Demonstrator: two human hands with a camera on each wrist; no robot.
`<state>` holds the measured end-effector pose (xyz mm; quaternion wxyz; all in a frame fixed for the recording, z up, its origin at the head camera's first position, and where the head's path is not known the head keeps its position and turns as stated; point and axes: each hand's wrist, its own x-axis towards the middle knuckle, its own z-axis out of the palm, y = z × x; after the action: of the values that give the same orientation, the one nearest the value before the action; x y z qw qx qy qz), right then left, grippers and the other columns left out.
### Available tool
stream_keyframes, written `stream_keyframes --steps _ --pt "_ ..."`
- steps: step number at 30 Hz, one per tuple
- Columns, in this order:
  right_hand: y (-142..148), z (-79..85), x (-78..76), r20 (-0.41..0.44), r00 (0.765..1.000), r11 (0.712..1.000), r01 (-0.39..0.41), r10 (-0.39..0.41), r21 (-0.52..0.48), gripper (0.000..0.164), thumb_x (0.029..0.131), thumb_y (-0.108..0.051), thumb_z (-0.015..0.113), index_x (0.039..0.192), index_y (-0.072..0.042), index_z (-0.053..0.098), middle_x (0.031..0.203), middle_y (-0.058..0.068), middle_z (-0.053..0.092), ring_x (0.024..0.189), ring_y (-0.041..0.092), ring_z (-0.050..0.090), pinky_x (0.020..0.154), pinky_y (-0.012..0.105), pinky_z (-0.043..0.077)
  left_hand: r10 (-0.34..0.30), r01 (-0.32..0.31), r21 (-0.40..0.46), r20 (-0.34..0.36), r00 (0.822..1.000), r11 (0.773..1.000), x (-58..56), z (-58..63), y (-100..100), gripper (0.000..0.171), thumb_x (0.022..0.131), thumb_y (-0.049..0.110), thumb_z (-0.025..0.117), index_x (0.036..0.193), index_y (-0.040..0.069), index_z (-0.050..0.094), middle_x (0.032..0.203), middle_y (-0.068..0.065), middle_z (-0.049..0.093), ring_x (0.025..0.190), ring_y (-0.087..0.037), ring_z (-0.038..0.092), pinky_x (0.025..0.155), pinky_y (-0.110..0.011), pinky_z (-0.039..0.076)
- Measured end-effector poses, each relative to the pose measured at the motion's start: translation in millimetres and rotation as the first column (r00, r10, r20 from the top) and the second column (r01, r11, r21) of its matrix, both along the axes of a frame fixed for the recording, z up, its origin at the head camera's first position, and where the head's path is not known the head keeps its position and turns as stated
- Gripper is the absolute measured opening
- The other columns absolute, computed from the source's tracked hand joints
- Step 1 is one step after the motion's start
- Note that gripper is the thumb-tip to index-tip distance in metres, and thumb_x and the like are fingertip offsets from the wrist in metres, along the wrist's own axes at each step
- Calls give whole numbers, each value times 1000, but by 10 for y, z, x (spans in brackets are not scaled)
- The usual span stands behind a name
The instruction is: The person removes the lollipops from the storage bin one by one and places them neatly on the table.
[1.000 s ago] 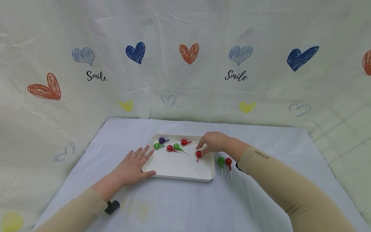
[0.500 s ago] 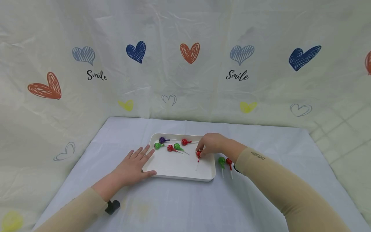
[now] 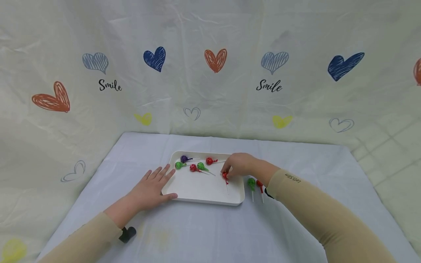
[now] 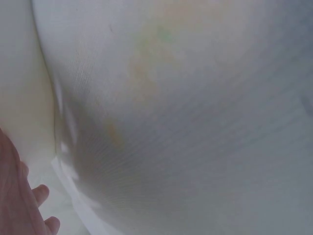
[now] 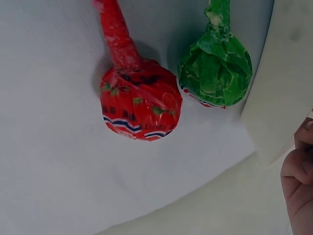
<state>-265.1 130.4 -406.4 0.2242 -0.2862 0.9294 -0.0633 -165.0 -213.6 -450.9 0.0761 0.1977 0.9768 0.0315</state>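
My left hand point(image 3: 149, 188) lies with spread fingers over the left rim of a white tray point(image 3: 204, 191). At the tray's right side my right hand point(image 3: 241, 164) pinches the head of a red lollipop point(image 3: 225, 175), whose white stick points toward me. Towards the back left of the tray lie a purple lollipop point(image 3: 184, 159), two green lollipops point(image 3: 201, 166) and two more red lollipops point(image 3: 193, 167). In the left wrist view only part of the left hand point(image 4: 17, 196) shows; the right wrist view catches curled fingers of the right hand point(image 5: 299, 176) at its edge.
Just right of the tray, a green lollipop point(image 3: 251, 183) and a red lollipop point(image 3: 259, 183) lie side by side on the white tablecloth point(image 3: 204, 233). Both appear large in the right wrist view. A pale curtain point(image 3: 230, 106) printed with hearts hangs behind the table.
My right hand has come slightly lower and closed on the red lollipop, whose stick has swung to the right. The left hand stays in place on the tray.
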Motion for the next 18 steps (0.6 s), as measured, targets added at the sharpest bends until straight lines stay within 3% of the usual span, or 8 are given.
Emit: stream_keyframes --steps 8,18 --pt "43 -21 -11 5 1000 998 22 -22 -56 23 89 -26 76 110 -33 77 98 -18 68 102 11 60 92 34 50 -9 9 5 -15 1000 1000 5 -17 -4 98 86 83 36 160 20 18 166 -7 11 150 -36 15 119 -59 12" --pt "141 140 -31 -13 1000 990 17 -19 -141 27 89 -27 76 116 -27 76 106 -15 71 111 19 62 96 39 50 -9 9 -4 -4 1000 1000 20 33 9 98 87 83 34 160 19 18 166 -8 9 150 -36 14 119 -59 12"
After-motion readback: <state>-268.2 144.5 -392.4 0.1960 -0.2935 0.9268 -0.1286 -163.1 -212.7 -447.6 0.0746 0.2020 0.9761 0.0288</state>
